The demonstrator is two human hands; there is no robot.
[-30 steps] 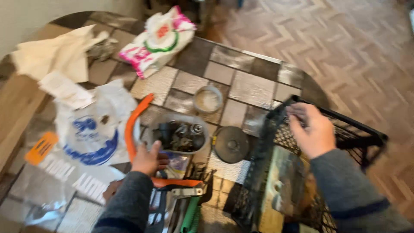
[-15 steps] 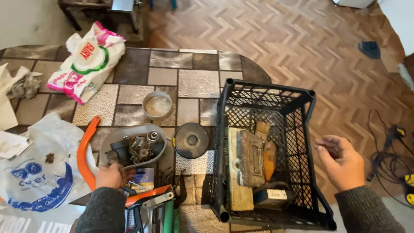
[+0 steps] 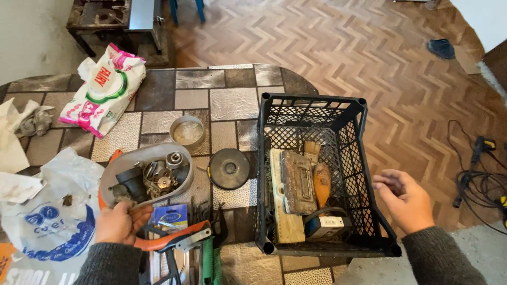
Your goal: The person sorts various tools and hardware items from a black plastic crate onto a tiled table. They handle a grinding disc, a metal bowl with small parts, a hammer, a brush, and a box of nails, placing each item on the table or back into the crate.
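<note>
Your left hand [image 3: 117, 222] gripped the near rim of the grey oval plastic tub [image 3: 145, 174] full of small dark metal engine parts, fingers curled onto it; tub looked tilted up off the tiled desk [image 3: 232, 103]. It sat between the white-and-blue plastic bag [image 3: 45, 227] and the round dark metal disc [image 3: 228, 169]. Your right hand [image 3: 404, 200] hovered just beside the right wall of the black plastic mesh crate [image 3: 317, 174], fingers loosely half-curled, holding nothing. Crate held a rusty rectangular metal block [image 3: 297, 182] and an orange-handled tool [image 3: 321, 184]. A small round grey dish [image 3: 187, 131] lay behind the tub. A white-and-pink printed bag [image 3: 103, 89] lay at far left of the desk. An orange curved handle [image 3: 169, 240] lay under your left hand.
</note>
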